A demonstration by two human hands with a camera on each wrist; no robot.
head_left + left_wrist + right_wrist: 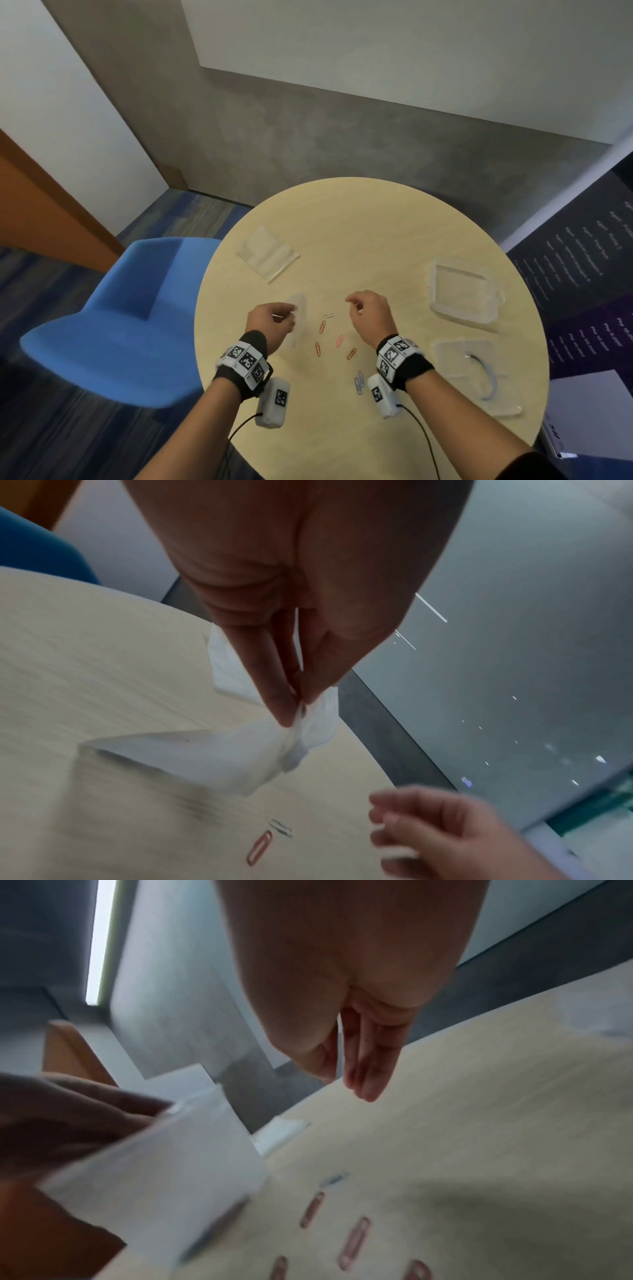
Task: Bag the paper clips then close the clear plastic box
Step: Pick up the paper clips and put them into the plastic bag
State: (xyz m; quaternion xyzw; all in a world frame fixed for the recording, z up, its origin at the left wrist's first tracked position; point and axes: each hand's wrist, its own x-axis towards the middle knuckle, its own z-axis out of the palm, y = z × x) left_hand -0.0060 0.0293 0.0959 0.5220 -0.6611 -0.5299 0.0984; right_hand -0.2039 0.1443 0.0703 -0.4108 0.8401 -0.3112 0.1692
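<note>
Several paper clips [339, 341], orange, pink, white and blue, lie loose on the round table [376, 222] between my hands. My left hand [286, 317] pinches the top edge of a small clear bag [299, 323], which hangs just above the table; the pinch [294, 704] on the bag [205, 750] shows close up. My right hand [356, 305] hovers over the clips with fingers loosely bent, and I see nothing between its fingers [368, 1080]. The clear plastic box [462, 294] stands open at the right, with its flat lid [476, 373] nearer me.
A stack of spare clear bags [267, 255] lies at the table's far left. A curved blue-grey item [488, 373] rests on the lid. A blue chair [130, 315] stands left of the table, close to its edge.
</note>
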